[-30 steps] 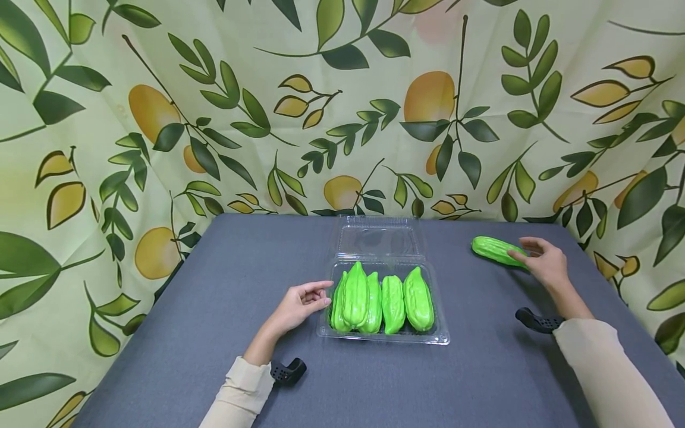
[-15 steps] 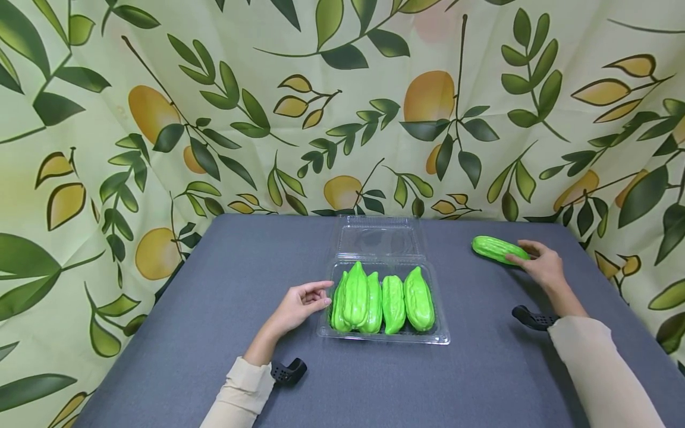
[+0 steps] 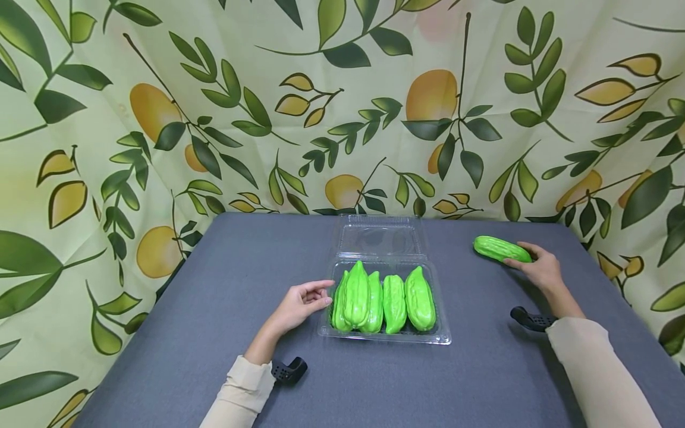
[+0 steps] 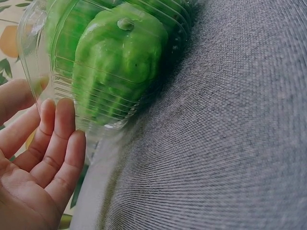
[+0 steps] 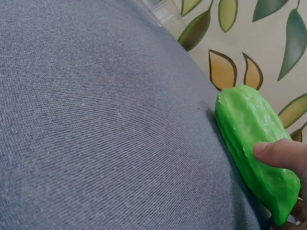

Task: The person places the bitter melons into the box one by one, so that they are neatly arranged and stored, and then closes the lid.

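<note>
Currently the right hand (image 3: 539, 268) is closing its fingers on the loose green gourd (image 3: 500, 249) near the counter's (image 3: 214, 333) far right corner, while the left hand (image 3: 299, 304), relaxed and holding nothing, is resting beside the clear tray (image 3: 434, 333); next comes a firm lift.

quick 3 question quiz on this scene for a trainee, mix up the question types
1. True or false: the lid of the clear plastic container is shut over the green gourds.
2. Multiple choice: what does the right hand touch? A) the container's rim B) the loose green gourd C) only the grey table
3. Fill in: the left hand lies palm up beside the container's ____ side, as the head view shows it.

Key
1. False: the lid lies open behind the tray.
2. B: the right wrist view shows the thumb on the gourd.
3. Left.
</note>
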Demonstrator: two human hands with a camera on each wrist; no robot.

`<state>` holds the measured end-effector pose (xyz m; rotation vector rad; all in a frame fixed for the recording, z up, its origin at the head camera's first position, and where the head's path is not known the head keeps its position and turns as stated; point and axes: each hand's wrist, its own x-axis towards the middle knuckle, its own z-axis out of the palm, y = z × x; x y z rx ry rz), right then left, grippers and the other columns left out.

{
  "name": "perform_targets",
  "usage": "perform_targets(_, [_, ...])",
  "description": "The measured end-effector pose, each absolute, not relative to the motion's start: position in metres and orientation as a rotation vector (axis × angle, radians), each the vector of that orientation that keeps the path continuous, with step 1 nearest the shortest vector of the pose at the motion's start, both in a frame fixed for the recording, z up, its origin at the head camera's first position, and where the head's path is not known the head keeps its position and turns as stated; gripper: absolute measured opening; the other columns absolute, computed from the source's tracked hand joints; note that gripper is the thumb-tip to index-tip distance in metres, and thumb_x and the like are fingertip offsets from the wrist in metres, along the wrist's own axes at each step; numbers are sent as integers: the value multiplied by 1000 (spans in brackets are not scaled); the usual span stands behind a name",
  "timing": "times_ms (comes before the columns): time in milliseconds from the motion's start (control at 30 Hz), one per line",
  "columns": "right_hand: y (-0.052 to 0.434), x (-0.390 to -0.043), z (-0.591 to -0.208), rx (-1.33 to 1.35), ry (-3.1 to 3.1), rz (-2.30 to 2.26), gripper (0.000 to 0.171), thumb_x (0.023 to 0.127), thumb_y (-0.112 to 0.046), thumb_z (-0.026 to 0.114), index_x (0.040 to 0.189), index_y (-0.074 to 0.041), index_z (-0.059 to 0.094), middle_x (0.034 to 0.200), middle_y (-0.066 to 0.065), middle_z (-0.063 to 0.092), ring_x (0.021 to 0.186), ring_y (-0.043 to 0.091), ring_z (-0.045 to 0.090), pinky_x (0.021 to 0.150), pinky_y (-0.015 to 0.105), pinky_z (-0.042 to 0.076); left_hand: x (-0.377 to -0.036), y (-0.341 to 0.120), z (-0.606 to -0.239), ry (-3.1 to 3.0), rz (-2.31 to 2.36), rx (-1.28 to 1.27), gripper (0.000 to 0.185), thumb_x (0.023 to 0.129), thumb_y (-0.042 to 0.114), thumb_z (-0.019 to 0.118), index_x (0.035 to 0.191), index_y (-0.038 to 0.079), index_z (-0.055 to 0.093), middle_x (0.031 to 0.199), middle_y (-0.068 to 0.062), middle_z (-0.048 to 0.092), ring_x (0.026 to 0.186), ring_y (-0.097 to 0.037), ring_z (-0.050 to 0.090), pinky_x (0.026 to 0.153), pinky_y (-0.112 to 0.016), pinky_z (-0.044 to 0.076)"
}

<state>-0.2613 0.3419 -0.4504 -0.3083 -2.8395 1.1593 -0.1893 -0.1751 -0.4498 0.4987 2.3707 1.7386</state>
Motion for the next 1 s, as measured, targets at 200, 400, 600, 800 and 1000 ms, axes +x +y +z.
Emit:
perform_targets(200, [342, -262, -451, -292, -2842, 1146, 69, 94, -33, 60, 143, 8, 35, 143, 40, 34, 130, 53, 34, 102, 61, 34, -189, -175, -449, 2369, 1741, 503, 42, 90, 5, 64, 128, -11, 54, 100, -25, 61, 80, 5, 57, 74, -12, 50])
perform_targets(400, [340, -261, -451, -294, -2834, 1125, 66, 94, -31, 60, 140, 9, 38, 141, 39, 37, 128, 52, 36, 102, 61, 34, -189, -175, -449, 2369, 1737, 497, 42, 90, 5, 64, 128, -11, 55, 99, -25, 61, 80, 4, 57, 74, -12, 50])
perform_targets(600, [338, -260, -451, -286, -2822, 1108, 65, 94, -33, 61, 138, 9, 40, 139, 39, 40, 125, 51, 39, 98, 59, 36, -189, -175, -449, 2369, 1743, 501, 42, 90, 5, 64, 128, -11, 55, 99, -25, 61, 80, 5, 57, 74, -12, 50])
perform_targets(800, [336, -258, -451, -281, -2809, 1101, 65, 93, -34, 62, 136, 9, 43, 135, 37, 44, 118, 48, 44, 90, 54, 40, -189, -175, -448, 2370, 1739, 495, 42, 90, 4, 64, 128, -11, 55, 99, -25, 62, 80, 5, 57, 73, -12, 50])
perform_targets(1000, [334, -257, -452, -295, -2788, 1090, 63, 92, -33, 64, 135, 9, 45, 132, 36, 48, 114, 45, 48, 80, 37, 41, -188, -175, -448, 2365, 1741, 491, 42, 90, 5, 64, 128, -11, 55, 99, -25, 62, 80, 5, 57, 73, -12, 50])
